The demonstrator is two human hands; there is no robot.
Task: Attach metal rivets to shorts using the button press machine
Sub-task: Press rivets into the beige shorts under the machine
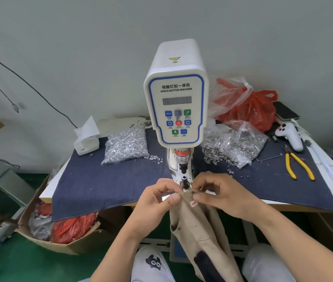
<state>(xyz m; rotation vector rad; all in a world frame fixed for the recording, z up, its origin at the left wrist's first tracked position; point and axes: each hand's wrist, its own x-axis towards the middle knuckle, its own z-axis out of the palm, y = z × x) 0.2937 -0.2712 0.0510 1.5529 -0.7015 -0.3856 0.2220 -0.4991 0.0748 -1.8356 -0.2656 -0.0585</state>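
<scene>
Left hand (157,197) pinching the beige shorts (198,226) edge between thumb and curled fingers, white press (176,94) labelled "SERVO BUTTON MACHINE" with a blue "MENU" key, shorts' top edge held at its lower die, right hand (219,192) pinching the same edge, a dark rivet (192,192) between both thumbs.
</scene>
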